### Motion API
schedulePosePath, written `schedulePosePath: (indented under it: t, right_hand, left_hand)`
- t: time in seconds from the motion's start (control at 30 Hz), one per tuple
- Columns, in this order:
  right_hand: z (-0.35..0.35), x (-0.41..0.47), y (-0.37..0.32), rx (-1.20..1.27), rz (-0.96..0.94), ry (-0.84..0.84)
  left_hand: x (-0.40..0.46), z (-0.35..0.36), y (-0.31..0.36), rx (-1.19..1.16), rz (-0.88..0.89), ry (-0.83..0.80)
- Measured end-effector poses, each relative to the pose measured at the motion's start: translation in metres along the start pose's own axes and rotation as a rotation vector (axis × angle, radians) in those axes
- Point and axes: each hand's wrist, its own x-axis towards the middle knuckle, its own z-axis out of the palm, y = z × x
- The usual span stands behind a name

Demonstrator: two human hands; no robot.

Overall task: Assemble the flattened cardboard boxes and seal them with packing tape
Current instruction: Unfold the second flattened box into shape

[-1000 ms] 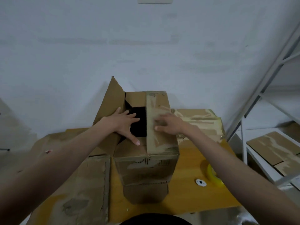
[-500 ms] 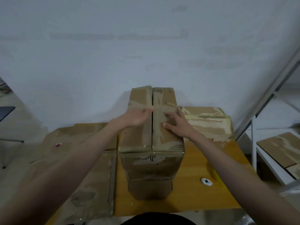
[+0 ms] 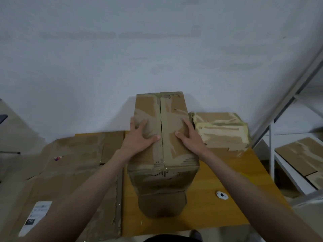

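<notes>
A brown cardboard box [image 3: 164, 173] stands upright in the middle of the wooden table [image 3: 209, 210]. Its two top flaps lie folded down and meet along a centre seam. My left hand [image 3: 139, 135] presses flat on the left flap, fingers spread. On the right flap my right hand [image 3: 189, 137] lies flat in the same way. Both thumbs point toward the seam. Old tape marks cover the box. No tape roll is visible.
Flattened cardboard sheets [image 3: 73, 165] cover the table's left side, one with a white label [image 3: 35, 217]. A stack of flattened boxes [image 3: 222, 131] sits right of the box. A small white object [image 3: 222, 195] lies on the wood. White metal shelving [image 3: 283, 137] holding cardboard stands right.
The left flap went from standing open to folded down. Both hands have spread flat on the shut flaps and slid nearer the outer edges. The yellow object at the right is out of sight.
</notes>
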Motion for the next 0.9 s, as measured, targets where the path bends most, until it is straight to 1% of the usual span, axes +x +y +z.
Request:
schedulePosePath:
  t: [0.13,0.27,0.37,0.53,0.67,0.8,0.9]
  right_hand:
    - [0.003,0.017,0.015,-0.072,-0.009,0.017]
    - [0.008,0.023,0.048,-0.148,0.031,0.028]
    - [0.015,0.029,0.066,-0.217,0.071,0.04]
    - [0.022,0.051,0.068,-0.282,0.124,0.045]
    - [0.023,0.071,0.067,-0.41,0.164,0.024]
    - [0.023,0.083,0.064,-0.556,0.137,0.039]
    - [0.023,0.085,0.067,-0.613,0.121,0.039]
  left_hand:
    - [0.014,0.02,-0.002,0.006,-0.024,0.001]
    - [0.027,0.051,-0.01,0.007,0.0,-0.025]
    - [0.037,0.064,-0.014,0.052,0.009,-0.023]
    - [0.068,0.069,-0.023,0.106,0.018,-0.055]
    - [0.092,0.073,-0.025,0.137,-0.003,-0.092]
    - [0.101,0.08,-0.024,0.18,-0.012,-0.066]
    - [0.102,0.083,-0.024,0.227,-0.018,-0.055]
